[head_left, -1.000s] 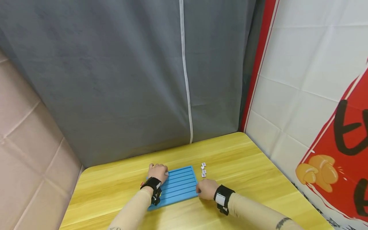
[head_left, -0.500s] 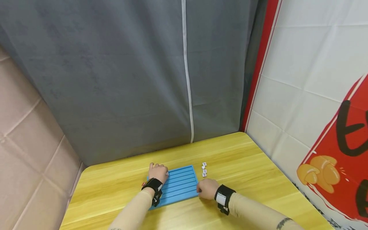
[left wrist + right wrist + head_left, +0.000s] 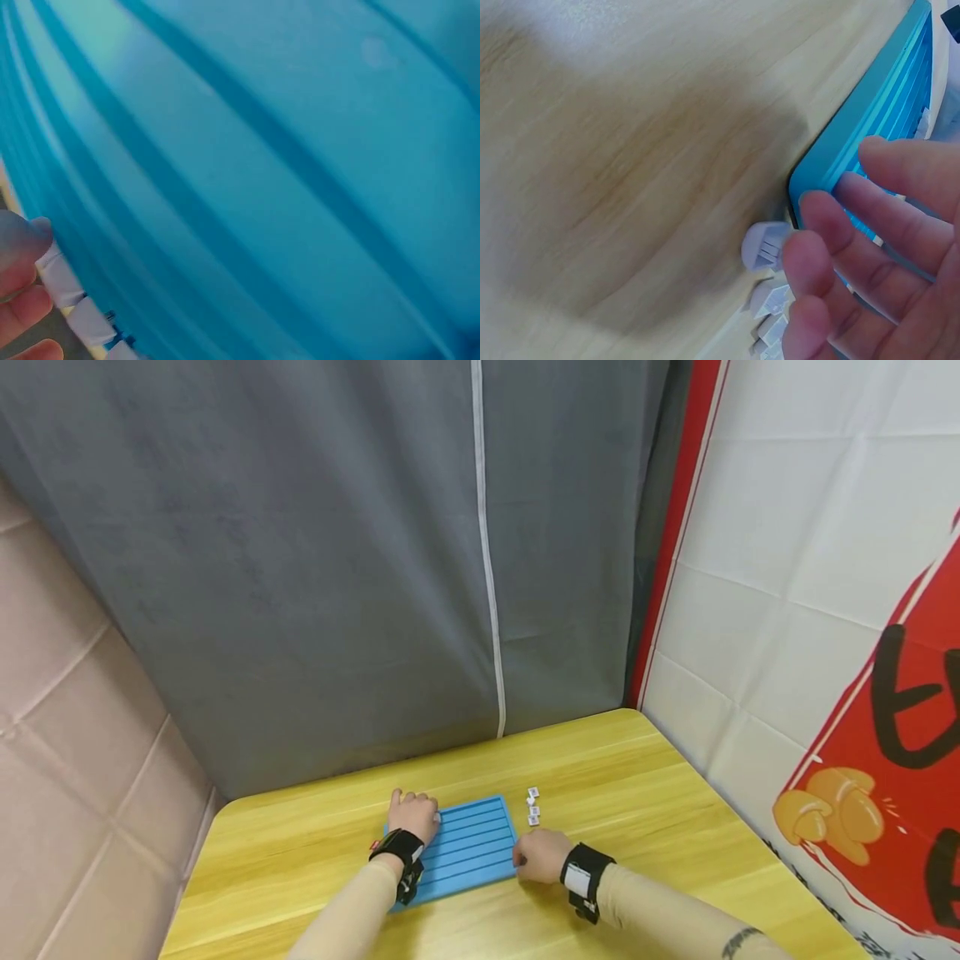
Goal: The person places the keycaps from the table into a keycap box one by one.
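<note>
A blue ridged tray (image 3: 476, 847) lies between my hands on the table. My left hand (image 3: 411, 817) reaches over its left part. In the left wrist view its thumb (image 3: 26, 236) and curled fingers close about a white tile (image 3: 61, 279), in a row of white tiles along the tray's far edge; the exact contact is partly cut off. My right hand (image 3: 542, 854) is at the tray's right edge. In the right wrist view its bent fingers (image 3: 829, 221) hold the tray's corner (image 3: 814, 176), a loose pale piece (image 3: 763, 246) beside the fingertips.
Several small white tiles (image 3: 533, 811) lie in a line on the wooden table (image 3: 615, 777), just beyond my right hand. A grey curtain (image 3: 337, 610) hangs behind the table. A white and red printed sheet (image 3: 765, 652) borders the right side.
The view shifts slightly with the head. Both hands and the tray stay nearly in place.
</note>
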A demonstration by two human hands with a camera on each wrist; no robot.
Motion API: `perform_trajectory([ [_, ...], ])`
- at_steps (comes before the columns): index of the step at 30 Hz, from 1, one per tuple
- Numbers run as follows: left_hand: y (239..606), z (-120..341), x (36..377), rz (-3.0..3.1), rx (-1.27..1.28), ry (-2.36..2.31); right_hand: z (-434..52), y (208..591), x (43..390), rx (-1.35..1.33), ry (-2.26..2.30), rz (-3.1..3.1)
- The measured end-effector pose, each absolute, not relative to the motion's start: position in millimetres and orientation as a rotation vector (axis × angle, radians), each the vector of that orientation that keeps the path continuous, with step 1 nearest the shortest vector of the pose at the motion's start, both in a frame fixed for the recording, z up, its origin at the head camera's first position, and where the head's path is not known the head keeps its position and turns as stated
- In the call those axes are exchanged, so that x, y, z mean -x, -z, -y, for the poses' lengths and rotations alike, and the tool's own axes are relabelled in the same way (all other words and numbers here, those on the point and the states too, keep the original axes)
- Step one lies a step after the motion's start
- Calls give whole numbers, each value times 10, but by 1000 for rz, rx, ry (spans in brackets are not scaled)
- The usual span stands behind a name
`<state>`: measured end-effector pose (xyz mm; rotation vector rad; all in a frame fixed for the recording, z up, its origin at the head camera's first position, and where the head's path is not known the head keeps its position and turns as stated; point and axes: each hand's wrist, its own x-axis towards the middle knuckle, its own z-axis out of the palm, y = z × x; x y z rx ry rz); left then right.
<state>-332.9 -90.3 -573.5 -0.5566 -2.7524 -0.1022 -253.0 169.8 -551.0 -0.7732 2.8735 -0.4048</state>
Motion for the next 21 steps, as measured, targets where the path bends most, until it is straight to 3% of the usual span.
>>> perform_trajectory([
  [9, 5498, 1108, 2852, 2789, 648, 221, -1818, 5353, 2576, 777, 514, -2833],
  [16, 5541, 1375, 2467, 2980, 874, 207, -1935, 5202, 2656, 663, 490, -2874],
  [21, 5610, 1539, 2281, 3044, 858, 196, -1927, 5202, 2742, 581, 429, -2878],
])
